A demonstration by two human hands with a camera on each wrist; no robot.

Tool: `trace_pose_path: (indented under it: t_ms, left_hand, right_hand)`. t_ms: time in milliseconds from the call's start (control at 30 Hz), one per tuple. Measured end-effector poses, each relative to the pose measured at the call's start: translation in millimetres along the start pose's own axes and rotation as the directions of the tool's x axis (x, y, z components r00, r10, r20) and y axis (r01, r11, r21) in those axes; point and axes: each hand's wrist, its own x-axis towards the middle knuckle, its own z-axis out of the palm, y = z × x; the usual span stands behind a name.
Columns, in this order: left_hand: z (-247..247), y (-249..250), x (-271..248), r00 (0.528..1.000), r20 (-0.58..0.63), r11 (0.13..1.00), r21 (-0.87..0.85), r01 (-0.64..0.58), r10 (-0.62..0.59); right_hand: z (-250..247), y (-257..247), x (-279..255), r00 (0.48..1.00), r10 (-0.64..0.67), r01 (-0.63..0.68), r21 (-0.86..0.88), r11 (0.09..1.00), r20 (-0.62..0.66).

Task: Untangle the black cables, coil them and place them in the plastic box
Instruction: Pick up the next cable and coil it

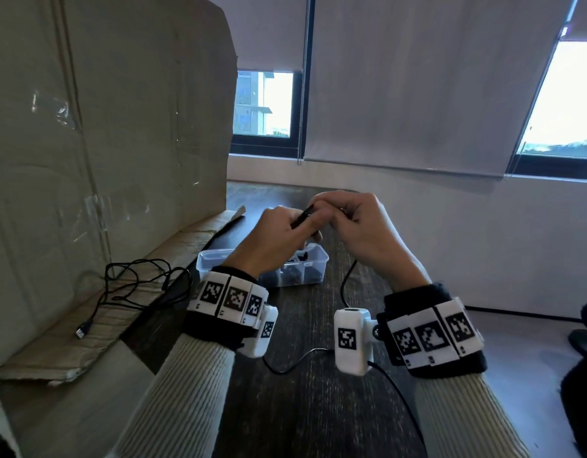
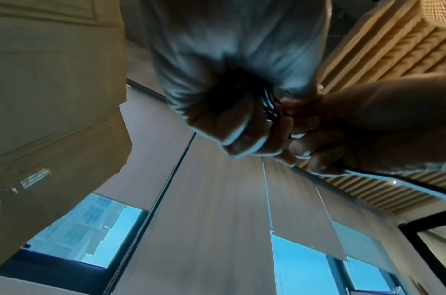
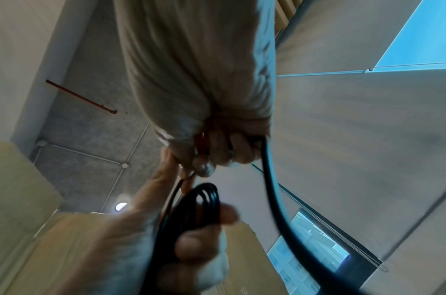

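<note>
Both hands are raised together above the dark wooden table [image 1: 311, 408], knuckles almost meeting, and a black cable [image 1: 301, 217] is being worked between them. The left hand [image 1: 274, 236] is curled round a small bundle of loops, and in the right wrist view those black loops [image 3: 204, 201] are seen gathered against its palm with the thumb and fingers closed over them. The right hand [image 1: 361, 223] is closed as well, its fingers pinched on the same cable just beside the left hand; from it a free length of cable [image 1: 346, 282] is let down to the tabletop, where it is seen trailing between the two wrists. Directly below the hands, and partly hidden by the left one, the clear plastic box [image 1: 313, 262] is set on the table, with dark items already lying inside; what exactly they are cannot be told. Off to the left, a second black cable [image 1: 136, 285] is left loosely tangled on a flattened cardboard flap [image 1: 54, 352], its USB plug [image 1: 82, 330] pointing toward the near edge, well apart from the box. A tall cardboard sheet [image 1: 103, 127] is propped upright behind it.
</note>
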Motion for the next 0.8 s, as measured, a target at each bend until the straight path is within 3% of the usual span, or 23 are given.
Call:
trace_pose_path:
  t_ms: [133, 200, 333, 467, 600, 667, 733, 800]
  left_hand:
    - [1, 1, 1, 0.997, 0.081, 0.974, -0.225, 0.001, 0.017]
    - [-3, 0, 1, 1.000, 0.008, 0.953, -0.303, -0.014, 0.017]
    - [-10, 4, 5, 0.970, -0.200, 0.854, -0.520, 0.012, -0.136]
    - [-15, 8, 8, 0.924, -0.309, 0.744, -0.667, -0.041, -0.227]
    - [-12, 11, 9, 0.866, -0.381, 0.642, -0.761, -0.096, -0.323]
    - [-12, 6, 12, 0.845, -0.395, 0.613, -0.783, -0.105, -0.360]
    - [-13, 0, 15, 0.843, -0.406, 0.634, -0.766, -0.104, -0.352]
    - [-14, -5, 16, 0.843, -0.427, 0.713, -0.697, -0.077, -0.327]
  right_hand:
    - [0, 2, 0, 0.988, 0.101, -0.077, 0.197, 0.977, -0.118]
    - [-4, 2, -1, 0.976, 0.147, -0.105, 0.249, 0.963, -0.158]
    - [-4, 5, -1, 0.961, 0.222, -0.152, 0.356, 0.922, -0.164]
    - [13, 4, -2, 0.966, 0.258, -0.235, 0.359, 0.903, -0.018]
    - [32, 4, -3, 0.986, 0.165, -0.169, 0.169, 0.971, 0.034]
    - [32, 2, -4, 0.979, 0.154, -0.170, 0.124, 0.978, 0.132]
    - [27, -1, -7, 0.953, 0.154, -0.177, 0.065, 0.982, 0.259]
    - [20, -5, -10, 0.920, 0.163, -0.175, 0.003, 0.985, 0.358]
